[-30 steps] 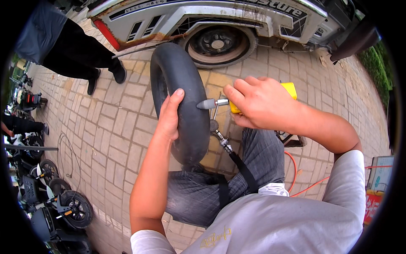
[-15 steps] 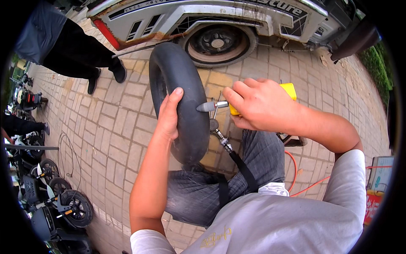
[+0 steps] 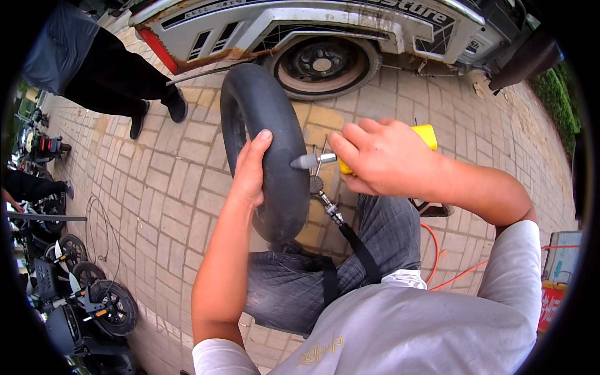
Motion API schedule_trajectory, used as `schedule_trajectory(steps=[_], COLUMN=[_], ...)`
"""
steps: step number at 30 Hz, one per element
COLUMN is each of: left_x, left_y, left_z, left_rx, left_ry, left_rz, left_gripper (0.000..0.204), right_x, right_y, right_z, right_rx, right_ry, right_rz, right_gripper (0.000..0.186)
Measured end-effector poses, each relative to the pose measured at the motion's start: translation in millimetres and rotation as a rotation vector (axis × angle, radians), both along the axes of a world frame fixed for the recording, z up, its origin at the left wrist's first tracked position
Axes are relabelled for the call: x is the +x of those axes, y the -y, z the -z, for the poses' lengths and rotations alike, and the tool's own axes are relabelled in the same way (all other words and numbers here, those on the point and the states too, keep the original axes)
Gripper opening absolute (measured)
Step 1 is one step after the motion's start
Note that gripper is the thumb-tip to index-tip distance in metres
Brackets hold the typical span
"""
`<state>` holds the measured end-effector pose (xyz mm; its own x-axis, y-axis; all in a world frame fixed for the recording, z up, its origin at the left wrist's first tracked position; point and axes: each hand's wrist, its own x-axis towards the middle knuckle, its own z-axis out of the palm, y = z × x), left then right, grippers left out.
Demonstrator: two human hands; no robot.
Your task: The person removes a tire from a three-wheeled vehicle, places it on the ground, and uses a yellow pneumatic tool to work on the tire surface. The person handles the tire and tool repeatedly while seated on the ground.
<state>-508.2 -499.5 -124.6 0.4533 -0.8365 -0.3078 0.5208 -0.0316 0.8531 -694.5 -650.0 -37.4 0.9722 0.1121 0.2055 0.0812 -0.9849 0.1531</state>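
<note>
A black inflated inner tube (image 3: pixel 282 125) stands upright in front of me, above my left thigh. My left hand (image 3: pixel 252 165) grips its near left side, thumb over the outer face and fingers toward the hollow, partly hidden. My right hand (image 3: pixel 387 156) is wrapped round a yellow hand-held grinder (image 3: pixel 425 136), seen only at both ends of the fist. A silver shaft leads from it to a grey cone-shaped grinding tip (image 3: pixel 304 161), somewhat blurred, whose point meets the tube's outer face. Beside the tube's right edge, a round gauge (image 3: pixel 316 184) with metal fittings joins a black hose (image 3: pixel 360 251) over my lap.
A rusty white vehicle (image 3: pixel 400 28) with a wheel (image 3: pixel 322 64) stands beyond the tube on brick paving (image 3: pixel 162 187). At far left are a person's dark-trousered legs (image 3: pixel 125 72) and several parked scooters (image 3: pixel 109 306). An orange hose (image 3: pixel 431 250) runs along my right side.
The right hand and grinder have shifted very slightly, the cone tip staying at the tube's face. My left hand and the tube look unmoved.
</note>
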Motion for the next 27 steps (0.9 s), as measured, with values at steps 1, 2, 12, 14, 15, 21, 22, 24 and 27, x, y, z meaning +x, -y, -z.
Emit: schedule_trajectory(steps=[1, 2, 12, 14, 15, 21, 22, 24, 27], left_x=[0, 1, 3, 4, 3, 4, 5, 5, 5], left_y=[0, 0, 1, 2, 1, 2, 2, 2, 1], left_z=[3, 5, 12, 14, 13, 12, 14, 16, 13], left_rx=[0.001, 0.003, -0.009, -0.005, -0.002, -0.012, -0.012, -0.009, -0.003], left_ry=[0.005, 0.01, 0.022, 0.023, 0.023, 0.016, 0.019, 0.023, 0.021], left_rz=[-0.007, -0.014, -0.005, -0.004, -0.002, 0.016, 0.016, 0.018, 0.018], left_gripper=[0.067, 0.067, 0.068, 0.069, 0.069, 0.071, 0.071, 0.071, 0.071], right_x=[-2, -2, 3, 4, 4, 3, 2, 1, 3], right_y=[-1, -2, 5, 6, 6, 7, 7, 6, 6], right_z=[1, 2, -4, -4, -4, -2, -1, -1, -2], right_rx=[0.002, 0.005, 0.003, 0.006, 0.009, 0.026, 0.027, 0.028, 0.034], right_ry=[-0.007, -0.013, 0.001, 0.007, 0.006, 0.005, -0.01, -0.021, -0.004], right_rz=[-0.014, -0.027, 0.014, 0.016, 0.019, 0.014, 0.012, 0.018, 0.026], right_gripper=[0.033, 0.034, 0.036, 0.037, 0.037, 0.039, 0.039, 0.039, 0.039])
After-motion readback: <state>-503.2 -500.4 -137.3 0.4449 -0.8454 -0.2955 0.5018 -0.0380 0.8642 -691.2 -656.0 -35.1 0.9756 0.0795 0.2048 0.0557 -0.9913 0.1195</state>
